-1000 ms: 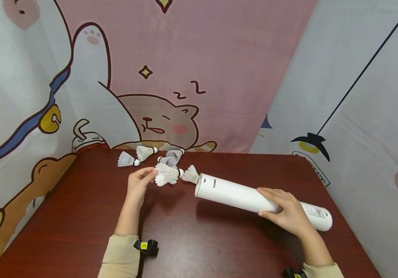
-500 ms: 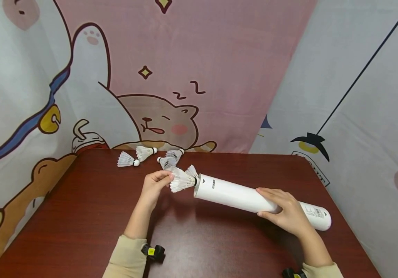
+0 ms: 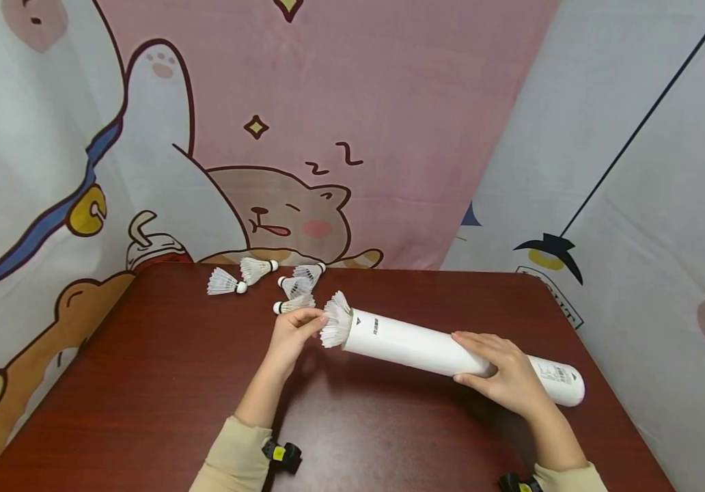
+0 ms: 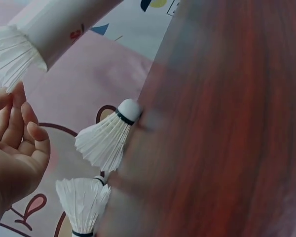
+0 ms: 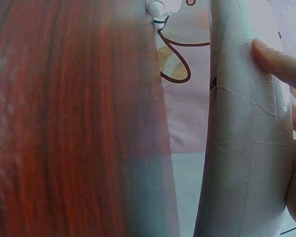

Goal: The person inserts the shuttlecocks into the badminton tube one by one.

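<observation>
My left hand [image 3: 291,335] pinches the feather edge of a white shuttlecock [image 3: 334,329] between thumb and fingertip. Its cork end is hidden inside the mouth of a long white shuttlecock tube [image 3: 408,342], and the feather skirt flares out of the opening. In the left wrist view the fingertips of the left hand [image 4: 19,143] meet the outer rim of the feathers [image 4: 12,57]. My right hand [image 3: 509,372] grips the tube near its far right end, thumb on the near side and fingers over the top. The tube lies slanted, held over the table.
Several loose shuttlecocks lie along the back edge of the brown table [image 3: 174,383]; one shuttlecock [image 3: 294,303] is just behind my left hand. Another shuttlecock [image 3: 225,281] lies further left. A printed cloth [image 3: 389,137] hangs behind the table.
My left hand has moved right with the shuttlecock, pushing its cork end into the tube's mouth. The loose shuttlecock behind it shows more now. The right hand and tube have barely moved.
</observation>
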`<control>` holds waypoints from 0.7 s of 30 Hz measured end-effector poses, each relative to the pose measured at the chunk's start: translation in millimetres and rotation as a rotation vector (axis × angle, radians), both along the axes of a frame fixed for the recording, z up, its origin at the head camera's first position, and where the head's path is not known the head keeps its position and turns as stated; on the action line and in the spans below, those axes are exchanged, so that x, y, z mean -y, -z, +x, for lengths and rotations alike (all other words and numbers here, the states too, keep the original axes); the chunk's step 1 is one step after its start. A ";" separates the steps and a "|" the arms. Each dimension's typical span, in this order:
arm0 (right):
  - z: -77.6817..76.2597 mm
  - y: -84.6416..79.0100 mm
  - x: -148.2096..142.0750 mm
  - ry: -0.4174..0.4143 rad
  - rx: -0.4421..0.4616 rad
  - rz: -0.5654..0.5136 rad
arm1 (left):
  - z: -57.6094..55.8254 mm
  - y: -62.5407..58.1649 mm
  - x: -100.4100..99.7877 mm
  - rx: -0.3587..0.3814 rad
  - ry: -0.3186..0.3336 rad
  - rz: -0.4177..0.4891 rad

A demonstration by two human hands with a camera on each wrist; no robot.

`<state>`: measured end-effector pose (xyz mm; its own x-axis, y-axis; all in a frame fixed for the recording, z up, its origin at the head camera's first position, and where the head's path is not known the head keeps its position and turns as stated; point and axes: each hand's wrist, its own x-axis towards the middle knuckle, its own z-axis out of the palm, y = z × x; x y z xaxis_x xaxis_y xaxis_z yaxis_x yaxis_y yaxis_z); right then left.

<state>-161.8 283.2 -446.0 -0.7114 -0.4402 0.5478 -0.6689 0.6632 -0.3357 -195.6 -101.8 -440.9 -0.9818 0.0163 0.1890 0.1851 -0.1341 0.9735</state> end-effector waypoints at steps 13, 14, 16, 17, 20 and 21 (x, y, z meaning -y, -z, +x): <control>-0.4 -1.2 1.3 -0.018 0.014 -0.016 | 17.2 -18.1 -17.2 -0.096 0.029 -0.075; -0.2 -1.5 1.4 -0.020 0.017 -0.017 | 17.9 -18.6 -18.2 -0.102 0.030 -0.077; 0.2 -2.0 1.6 -0.021 0.023 -0.022 | 18.9 -19.3 -20.0 -0.116 0.025 -0.084; 0.6 -2.4 1.8 -0.021 0.023 -0.023 | 19.4 -19.6 -20.9 -0.124 0.022 -0.086; 1.7 -3.3 2.2 -0.023 0.028 -0.031 | 20.7 -20.6 -22.8 -0.149 0.009 -0.107; 2.1 -3.5 2.3 -0.023 0.032 -0.033 | 21.0 -20.6 -23.4 -0.159 0.005 -0.117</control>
